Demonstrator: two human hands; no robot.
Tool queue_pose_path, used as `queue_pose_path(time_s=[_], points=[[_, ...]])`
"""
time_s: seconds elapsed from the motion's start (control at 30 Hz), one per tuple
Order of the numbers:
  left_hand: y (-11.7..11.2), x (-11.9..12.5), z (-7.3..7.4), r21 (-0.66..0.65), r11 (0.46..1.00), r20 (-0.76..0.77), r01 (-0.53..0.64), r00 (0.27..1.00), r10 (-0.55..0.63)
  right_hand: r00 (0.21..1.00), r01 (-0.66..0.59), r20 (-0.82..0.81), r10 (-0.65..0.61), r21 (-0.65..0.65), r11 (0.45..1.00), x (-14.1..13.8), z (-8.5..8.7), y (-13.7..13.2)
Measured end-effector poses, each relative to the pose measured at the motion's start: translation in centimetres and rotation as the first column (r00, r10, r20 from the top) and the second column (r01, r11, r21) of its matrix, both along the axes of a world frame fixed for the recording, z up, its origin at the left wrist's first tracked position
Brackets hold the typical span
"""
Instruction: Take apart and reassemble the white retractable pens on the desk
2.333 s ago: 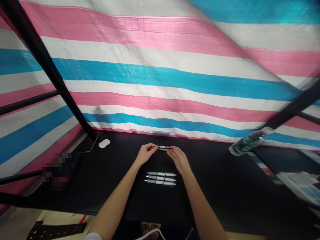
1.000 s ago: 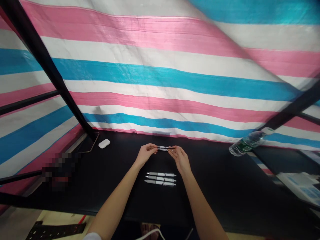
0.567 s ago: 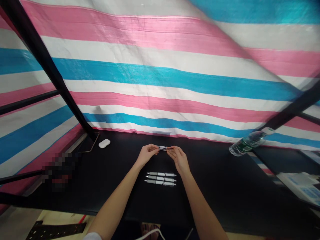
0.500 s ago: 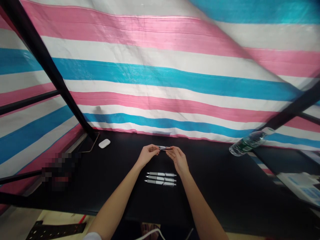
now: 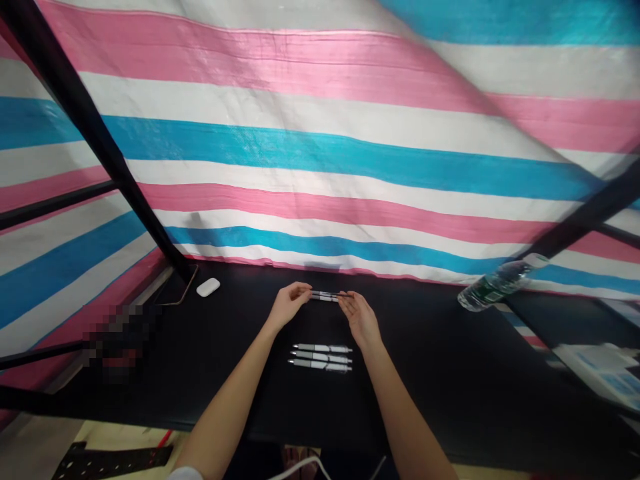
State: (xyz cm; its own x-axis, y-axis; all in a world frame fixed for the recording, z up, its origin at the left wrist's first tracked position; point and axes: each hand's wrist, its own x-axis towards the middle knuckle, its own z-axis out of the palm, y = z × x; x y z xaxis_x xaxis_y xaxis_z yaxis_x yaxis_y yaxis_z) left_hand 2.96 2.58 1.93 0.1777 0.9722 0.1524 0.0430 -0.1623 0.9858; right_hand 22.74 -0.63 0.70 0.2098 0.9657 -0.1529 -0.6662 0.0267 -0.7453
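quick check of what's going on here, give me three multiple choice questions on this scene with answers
1. Where is the white oval case?
A. left of the hands, by the striped tarp
B. between the forearms
C. beside the bottle

2. How many pens lie below the hands?
A. one
B. three
C. five

3. What are the hands doing?
A. both resting flat, empty
B. only one touches a pen
C. the left hand and right hand hold a held pen between them

1 A: it sits far left on the black table.
2 B: three lie side by side.
3 C: fingertips of both hands reach the pen.
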Motion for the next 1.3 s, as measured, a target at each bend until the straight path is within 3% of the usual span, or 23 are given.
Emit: queue_pose_path(time_s=[0.07, 0.17, 0.3, 0.43, 0.53, 0.63, 0.7, 0.8, 0.9, 1.3], points=[[0.3, -0.9, -0.1, 0.113, 0.987, -0.183, -0.114, 0.974, 0.133, 1.000, 0.020, -0.016, -0.020, -0.007, 1.000, 0.3, 0.0, 0.1], [0.4, -1.7, -0.3, 0.267, 0.954, -0.495, -0.138, 0.830, 0.259, 1.000, 0.024, -0.016, -0.024, -0.005, 1.000, 0.7, -0.1, 0.2], [0.1, -1.9, -0.8, 0.270, 0.962, -0.703, -0.042, 0.674, 0.227, 0.999, 0.030, -0.011, -0.030, -0.002, 1.000, 0.7, -0.1, 0.2], [0.1, -1.6, -1.0, 0.252, 0.968, -0.731, 0.008, 0.657, 0.184, 1.000, 0.028, 0.000, -0.028, 0.006, 1.000, 0.6, -0.1, 0.1], [0.1, -1.3, -0.8, 0.191, 0.981, -0.601, 0.010, 0.792, 0.109, 1.000, 0.025, 0.002, -0.025, 0.002, 1.000, 0.7, -0.1, 0.2], [0.0, -0.8, -0.2, 0.049, 0.998, -0.328, 0.042, 0.945, -0.024, 1.000, 0.025, 0.005, -0.025, 0.002, 1.000, 0.9, -0.1, 0.2], [-0.1, -0.5, 0.3, -0.062, 0.995, -0.113, 0.072, 0.990, -0.079, 1.000, 0.031, 0.006, -0.031, 0.005, 1.000, 0.9, -0.1, 0.3], [-0.3, -0.1, 0.7, -0.201, 0.972, 0.177, 0.120, 0.981, -0.085, 0.999, 0.041, 0.007, -0.041, 0.004, 0.999, 1.0, -0.2, 0.4], [-0.2, -0.2, 0.7, -0.283, 0.946, 0.330, 0.156, 0.942, -0.056, 0.999, 0.042, 0.011, -0.043, 0.005, 0.999, 1.0, -0.3, 0.4], [-0.1, 0.0, 0.5, -0.307, 0.950, 0.359, 0.059, 0.931, 0.058, 0.998, 0.045, 0.049, -0.047, 0.040, 0.998, 0.7, -0.1, 0.2]])
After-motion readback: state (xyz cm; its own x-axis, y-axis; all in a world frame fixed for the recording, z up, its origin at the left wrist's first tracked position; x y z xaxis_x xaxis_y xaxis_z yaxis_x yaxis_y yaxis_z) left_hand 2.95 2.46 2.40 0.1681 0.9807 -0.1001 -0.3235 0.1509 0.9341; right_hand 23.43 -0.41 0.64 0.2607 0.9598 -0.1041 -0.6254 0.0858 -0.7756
